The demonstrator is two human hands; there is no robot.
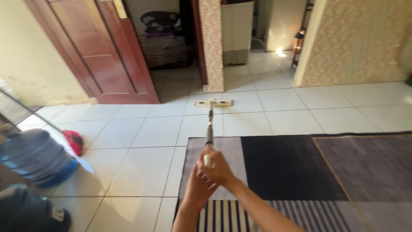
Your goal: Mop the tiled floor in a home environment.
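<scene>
A flat mop with a long thin pole [210,124] reaches away from me over the white tiles. Its flat cream head [213,103] lies on the floor near the wallpapered pillar [212,47]. My right hand [218,166] is shut around the near end of the pole. My left hand [198,187] sits just below and behind it, fingers curled against the right hand and the pole's end. Both forearms come in from the bottom edge, above a grey, black and striped rug [296,172].
An open reddish wooden door [103,51] stands at the back left, with a bed behind it. A blue water jug [36,157] lies at the left beside a red cloth [74,141]. A dark object [25,212] fills the bottom left corner. A hallway runs back past the pillar.
</scene>
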